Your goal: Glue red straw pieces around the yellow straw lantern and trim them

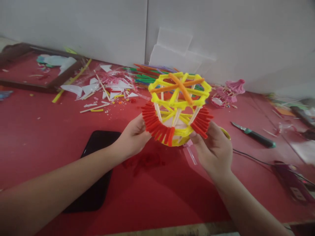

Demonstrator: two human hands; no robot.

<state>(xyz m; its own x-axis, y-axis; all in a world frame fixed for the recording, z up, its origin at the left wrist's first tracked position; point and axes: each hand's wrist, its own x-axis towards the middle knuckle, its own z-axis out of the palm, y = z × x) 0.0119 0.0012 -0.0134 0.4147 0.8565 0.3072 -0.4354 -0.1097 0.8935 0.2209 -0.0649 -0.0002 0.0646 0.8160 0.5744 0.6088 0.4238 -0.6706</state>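
Between my two hands, above the red table, is a small round frame model (180, 104) of yellow pipe cleaners and pale sticks. Two orange strips cross over its top ring. A fringe of short red pipe cleaner pieces (157, 131) runs around its lower part, with a gap at the front right. My left hand (134, 136) grips the model's left side, its fingers partly hidden behind the red fringe. On the opposite side my right hand (215, 150) grips the lower edge, thumb in front at the gap. Something yellow (225, 133) shows beside the right hand's fingers, too little to name.
A black phone or tablet (95, 193) lies under my left forearm. To the right are a craft knife (256, 135), a cable and a dark red power strip (292, 183). Scraps (115, 90), colored pipe cleaners (145, 77), a pink model (230, 91) and a brown frame (66, 77) sit toward the wall.
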